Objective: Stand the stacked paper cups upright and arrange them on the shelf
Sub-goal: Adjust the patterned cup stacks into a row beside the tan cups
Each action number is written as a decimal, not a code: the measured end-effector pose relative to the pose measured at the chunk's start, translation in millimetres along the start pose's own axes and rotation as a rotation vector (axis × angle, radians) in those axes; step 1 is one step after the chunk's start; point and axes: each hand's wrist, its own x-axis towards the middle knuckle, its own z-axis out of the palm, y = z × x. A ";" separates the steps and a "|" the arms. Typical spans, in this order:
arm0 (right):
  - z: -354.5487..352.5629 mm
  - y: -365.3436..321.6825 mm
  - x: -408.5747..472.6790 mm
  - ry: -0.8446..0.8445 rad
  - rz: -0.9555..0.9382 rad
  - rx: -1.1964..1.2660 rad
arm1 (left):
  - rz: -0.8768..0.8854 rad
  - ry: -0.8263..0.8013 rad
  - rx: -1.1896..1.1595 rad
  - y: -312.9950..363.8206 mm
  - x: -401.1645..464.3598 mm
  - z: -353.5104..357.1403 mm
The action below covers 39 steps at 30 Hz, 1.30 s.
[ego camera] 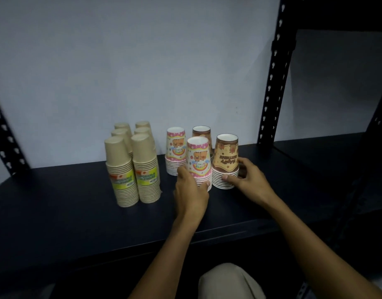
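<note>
my view looks down on a dark shelf. 6 tan cup stacks stand in 2 rows at 9 o'clock, and 4 printed stacks stand at centre, all rims down. the arranging looks nearly done; only the front 2 stacks seem to need squaring up. my left hand curls round the base of the front pink stack, thumb and fingers wrapped on its rims. at 3 o'clock of it, just beside, my right hand grips the base of the front brown stack. both forearms reach in from 6 o'clock.
</note>
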 end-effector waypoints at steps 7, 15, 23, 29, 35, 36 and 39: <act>21.6 -14.4 1.7 -0.057 -0.006 0.007 | -0.057 0.054 0.059 -9.1 -2.4 -19.1; 31.9 -21.7 -0.2 -0.064 -0.017 -0.007 | -0.082 0.065 0.086 -15.9 6.2 -20.3; 33.9 -19.7 -6.0 -0.098 -0.017 -0.018 | -0.065 0.076 0.085 -20.5 3.7 -20.6; 35.1 -18.3 -4.8 -0.082 -0.031 -0.050 | -0.076 0.059 0.108 -21.6 4.9 -21.4; 35.1 -14.9 -3.5 -0.082 -0.040 -0.052 | -0.082 0.057 0.157 -21.5 5.6 -18.5; 35.0 -14.6 -3.4 -0.081 -0.039 -0.055 | -0.083 0.056 0.159 -21.1 5.4 -18.4; 35.4 -14.6 -2.5 -0.083 -0.041 -0.062 | -0.086 0.054 0.159 -20.5 5.0 -18.9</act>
